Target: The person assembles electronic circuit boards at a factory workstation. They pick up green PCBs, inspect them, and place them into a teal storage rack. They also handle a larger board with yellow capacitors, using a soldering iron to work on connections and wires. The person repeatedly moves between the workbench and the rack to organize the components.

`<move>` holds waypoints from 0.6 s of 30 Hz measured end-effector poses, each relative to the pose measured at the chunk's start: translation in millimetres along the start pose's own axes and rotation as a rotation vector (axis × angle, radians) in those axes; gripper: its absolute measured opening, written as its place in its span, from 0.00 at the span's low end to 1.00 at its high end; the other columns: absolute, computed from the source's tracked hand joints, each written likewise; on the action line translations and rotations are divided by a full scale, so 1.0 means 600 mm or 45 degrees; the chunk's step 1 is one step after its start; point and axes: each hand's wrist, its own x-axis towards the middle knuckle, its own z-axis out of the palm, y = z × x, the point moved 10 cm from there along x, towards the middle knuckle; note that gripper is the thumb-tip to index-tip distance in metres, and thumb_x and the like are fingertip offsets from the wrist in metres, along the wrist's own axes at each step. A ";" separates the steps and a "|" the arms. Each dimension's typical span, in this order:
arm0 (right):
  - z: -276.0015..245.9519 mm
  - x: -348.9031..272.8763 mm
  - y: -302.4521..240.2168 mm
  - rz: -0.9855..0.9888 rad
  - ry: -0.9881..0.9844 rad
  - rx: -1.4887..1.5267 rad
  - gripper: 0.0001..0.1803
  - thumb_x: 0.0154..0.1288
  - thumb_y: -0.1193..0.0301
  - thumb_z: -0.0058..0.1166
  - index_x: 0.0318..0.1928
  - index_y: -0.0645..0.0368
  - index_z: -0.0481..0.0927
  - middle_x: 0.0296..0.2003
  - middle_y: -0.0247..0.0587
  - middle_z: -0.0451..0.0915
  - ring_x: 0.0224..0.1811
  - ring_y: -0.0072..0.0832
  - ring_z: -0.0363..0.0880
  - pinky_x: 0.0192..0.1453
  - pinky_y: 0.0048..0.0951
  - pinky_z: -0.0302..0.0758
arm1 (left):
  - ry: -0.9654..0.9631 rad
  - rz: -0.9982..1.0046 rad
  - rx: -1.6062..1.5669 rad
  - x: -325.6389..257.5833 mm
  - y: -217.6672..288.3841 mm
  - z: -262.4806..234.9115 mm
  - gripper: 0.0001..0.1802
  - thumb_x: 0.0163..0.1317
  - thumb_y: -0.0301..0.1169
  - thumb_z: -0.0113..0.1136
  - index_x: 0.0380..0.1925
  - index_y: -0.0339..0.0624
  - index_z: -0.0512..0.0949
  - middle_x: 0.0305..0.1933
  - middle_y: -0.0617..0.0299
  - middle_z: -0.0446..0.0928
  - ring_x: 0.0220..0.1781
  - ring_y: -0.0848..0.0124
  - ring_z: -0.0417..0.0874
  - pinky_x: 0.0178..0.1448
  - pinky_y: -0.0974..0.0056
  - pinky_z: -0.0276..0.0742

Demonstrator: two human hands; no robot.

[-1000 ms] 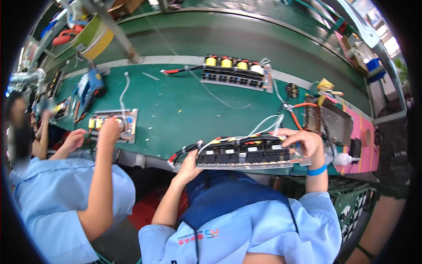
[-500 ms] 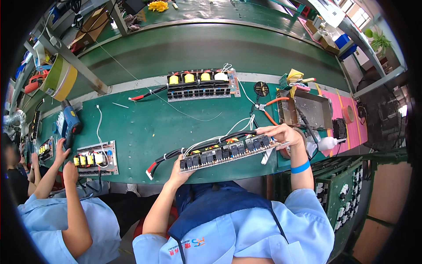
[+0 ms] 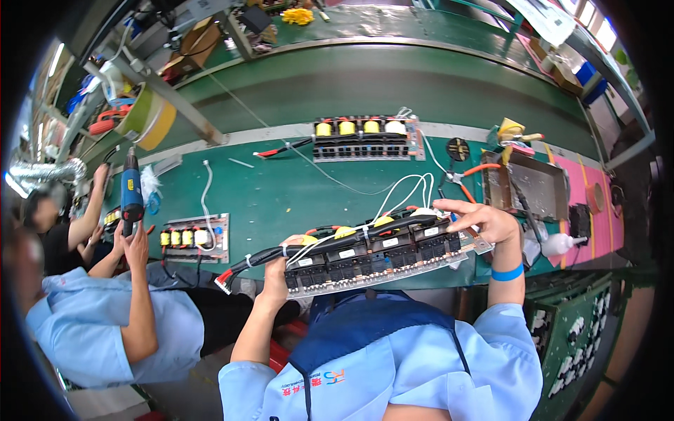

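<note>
Above the counter's near edge: a circuit board (image 3: 374,261) is held up between two hands, tilted, its left end lower in view, partly over the counter (image 3: 281,196).
Left hand (image 3: 276,281): fingers closed round the board's left end; those underneath are hidden.
Right hand (image 3: 496,224): fingers partly closed on the right end, forefinger stretched out near the top corner; how firm the hold is cannot be told.
Drop risk: the board is long and probably heavy, so a slip at either end could tip it off the counter.
Black cable (image 3: 258,257): its plug end sticks out past the left hand; a snag could tug at its joints.
White wires (image 3: 402,182): the loops rise close to the right forefinger, which could hook and strain them.
Small black parts (image 3: 351,269): a hard squeeze or bump along this row could bend their legs.
Orange-handled cutters (image 3: 480,169): lying beyond the right hand, they could scrape the board if it swung that way.
</note>
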 end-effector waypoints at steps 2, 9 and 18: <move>0.013 0.021 0.001 0.151 -0.079 -0.174 0.32 0.32 0.90 0.49 0.47 0.59 0.74 0.59 0.52 0.55 0.62 0.42 0.55 0.58 0.31 0.59 | 0.080 -0.309 -0.345 -0.014 -0.048 -0.018 0.14 0.59 0.31 0.40 0.40 0.36 0.71 0.46 0.54 0.70 0.47 0.68 0.71 0.54 0.66 0.63; 0.049 0.003 0.147 0.692 0.020 0.059 0.29 0.39 0.91 0.50 0.46 0.58 0.74 0.59 0.45 0.57 0.58 0.36 0.61 0.56 0.28 0.63 | -0.009 0.016 0.546 -0.039 -0.125 -0.029 0.18 0.41 0.21 0.57 0.37 0.32 0.70 0.39 0.49 0.73 0.43 0.56 0.74 0.47 0.62 0.68; 0.022 -0.012 0.126 0.619 -0.009 -0.682 0.36 0.37 0.89 0.47 0.54 0.56 0.65 0.57 0.48 0.59 0.59 0.41 0.59 0.60 0.33 0.60 | 0.008 -0.004 0.702 -0.044 -0.134 -0.019 0.18 0.38 0.21 0.60 0.34 0.33 0.71 0.36 0.48 0.73 0.40 0.54 0.75 0.45 0.61 0.69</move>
